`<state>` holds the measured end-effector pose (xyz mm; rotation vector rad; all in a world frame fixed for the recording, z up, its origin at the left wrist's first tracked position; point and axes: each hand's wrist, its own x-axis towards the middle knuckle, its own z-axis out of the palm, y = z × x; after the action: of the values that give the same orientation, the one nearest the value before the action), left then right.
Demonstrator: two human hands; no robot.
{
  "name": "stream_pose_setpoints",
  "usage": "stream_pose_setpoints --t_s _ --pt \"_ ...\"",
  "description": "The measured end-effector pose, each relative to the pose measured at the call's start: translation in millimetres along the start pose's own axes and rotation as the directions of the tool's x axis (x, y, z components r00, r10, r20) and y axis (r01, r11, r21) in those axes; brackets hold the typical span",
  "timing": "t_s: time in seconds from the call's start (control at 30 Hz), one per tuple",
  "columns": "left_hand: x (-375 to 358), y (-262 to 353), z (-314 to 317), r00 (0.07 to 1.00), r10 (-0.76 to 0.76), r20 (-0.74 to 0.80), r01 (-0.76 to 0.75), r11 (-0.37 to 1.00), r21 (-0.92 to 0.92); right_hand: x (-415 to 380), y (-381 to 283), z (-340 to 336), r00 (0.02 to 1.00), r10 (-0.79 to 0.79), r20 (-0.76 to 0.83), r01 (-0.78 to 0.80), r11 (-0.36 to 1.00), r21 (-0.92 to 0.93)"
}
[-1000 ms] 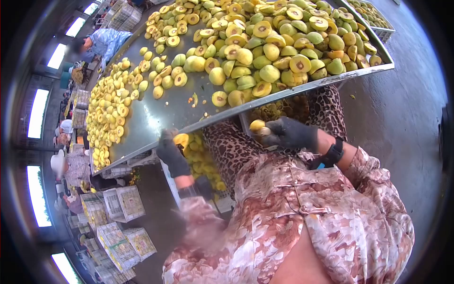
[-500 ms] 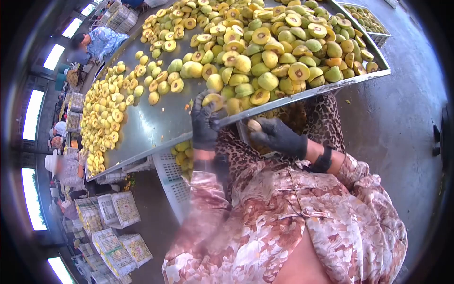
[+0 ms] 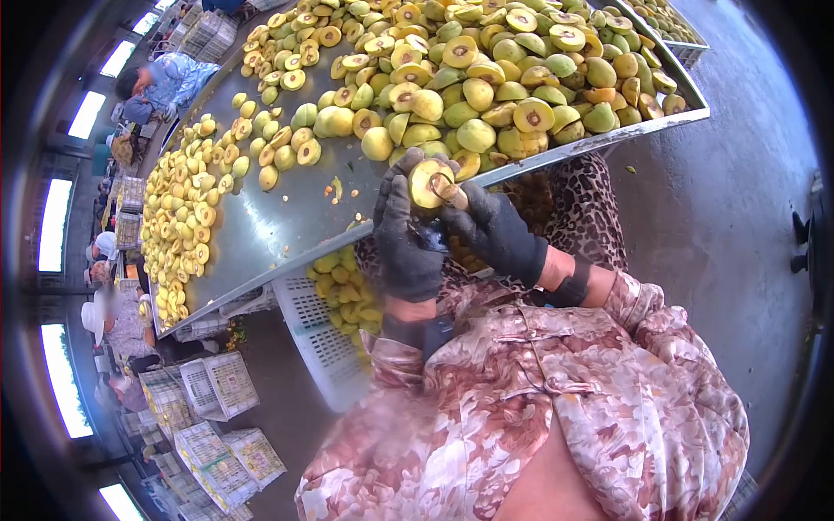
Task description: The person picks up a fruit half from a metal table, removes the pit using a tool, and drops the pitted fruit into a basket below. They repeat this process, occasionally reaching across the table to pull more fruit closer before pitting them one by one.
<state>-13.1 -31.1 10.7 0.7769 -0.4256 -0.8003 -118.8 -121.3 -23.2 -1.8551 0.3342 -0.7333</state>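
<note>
My left hand, in a dark glove, holds up a halved yellow peach, its cut face and brown centre towards me. In my right hand, also gloved, is a short pitting tool with a light, wooden-looking handle. Its tip meets the cut face near the centre; the working end is hidden. Both hands are together just over the near edge of a metal sorting table. A heap of peach halves lies right beyond them, some cut side up.
Under the table edge, a white perforated crate holds yellow fruit. More halves lie at the table's left end, where a co-worker in a white hat works. Stacked crates stand on the floor at lower left.
My left hand has drawn a peach half back from the heap to the table edge. My right hand has come up to it with the tool, which now touches the cut face.
</note>
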Motion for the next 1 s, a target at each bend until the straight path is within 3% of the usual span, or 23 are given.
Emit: stream_pose_setpoints --t_s 0.2,0.3,0.47,0.6,0.7,0.77,0.8,0.83,0.9,0.97,1.0 --pt "-7 3 16 0.995 0.095 0.042 -0.097 0.995 0.038 5 -19 0 0.993 -0.048 -0.111 0.059 0.994 0.097" --pt "-5 5 15 0.993 0.091 0.069 -0.085 0.993 -0.084 1 -21 1 0.992 -0.040 -0.123 0.048 0.997 0.061" --pt "-8 14 24 0.978 0.199 0.063 -0.207 0.964 0.166 4 -24 -6 0.999 -0.034 -0.036 0.034 0.999 -0.016" --pt "-4 12 17 0.948 0.308 0.081 -0.312 0.849 0.426 6 -31 -6 0.997 0.028 0.067 -0.039 0.984 0.175" --pt "-5 10 17 0.973 0.232 0.017 -0.226 0.927 0.300 -1 -17 0 0.996 0.050 0.077 -0.064 0.980 0.186" --pt "-9 7 26 0.945 0.324 0.050 -0.314 0.847 0.429 -1 -7 1 0.998 -0.038 0.047 0.033 0.995 0.095" --pt "-4 3 20 0.969 0.247 0.015 -0.245 0.946 0.215 -2 -2 3 0.998 -0.059 0.025 0.056 0.994 0.092" --pt "-1 0 15 0.985 0.169 -0.021 -0.169 0.986 -0.015 -3 15 8 0.997 0.015 0.082 -0.031 0.980 0.198" --pt "6 -6 2 0.978 0.206 0.005 -0.206 0.977 0.063 2 21 6 0.981 -0.163 0.110 0.158 0.986 0.050" --pt "4 10 6 0.924 0.376 0.067 -0.377 0.870 0.317 10 24 7 0.976 -0.174 0.132 0.169 0.984 0.050" --pt "2 10 11 0.961 0.273 -0.051 -0.270 0.961 0.057 12 31 15 0.980 -0.161 0.119 0.143 0.978 0.149"
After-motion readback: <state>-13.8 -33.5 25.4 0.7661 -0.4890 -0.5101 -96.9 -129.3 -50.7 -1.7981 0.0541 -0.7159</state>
